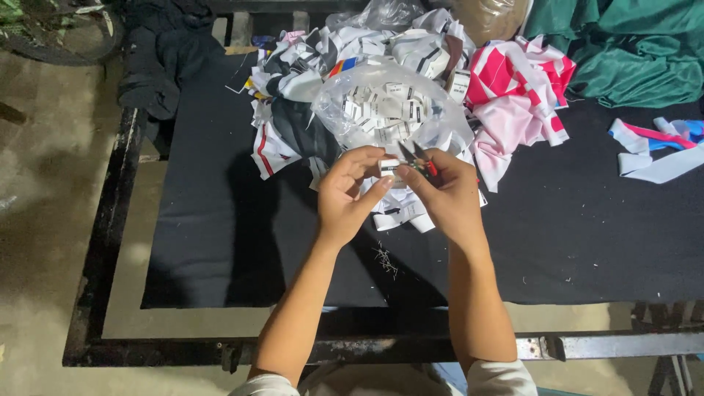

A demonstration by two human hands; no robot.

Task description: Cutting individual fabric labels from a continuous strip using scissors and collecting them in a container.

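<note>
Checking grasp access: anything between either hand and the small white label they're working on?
Nothing visible. The left hand and right hand both pinch the small white label directly; the right also holds small snips at it.

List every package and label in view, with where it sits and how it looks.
Small label: pinched between left hand and right hand, white rectangle with dark print.
Clear plastic bag: on the table behind the hands, crumpled, full of small white labels.
Loose label: on the fabric pile right of the bag, white rectangle.
No signs or screens.

Garment workshop: fabric scraps (513, 95), cutting table (220, 220).
</note>
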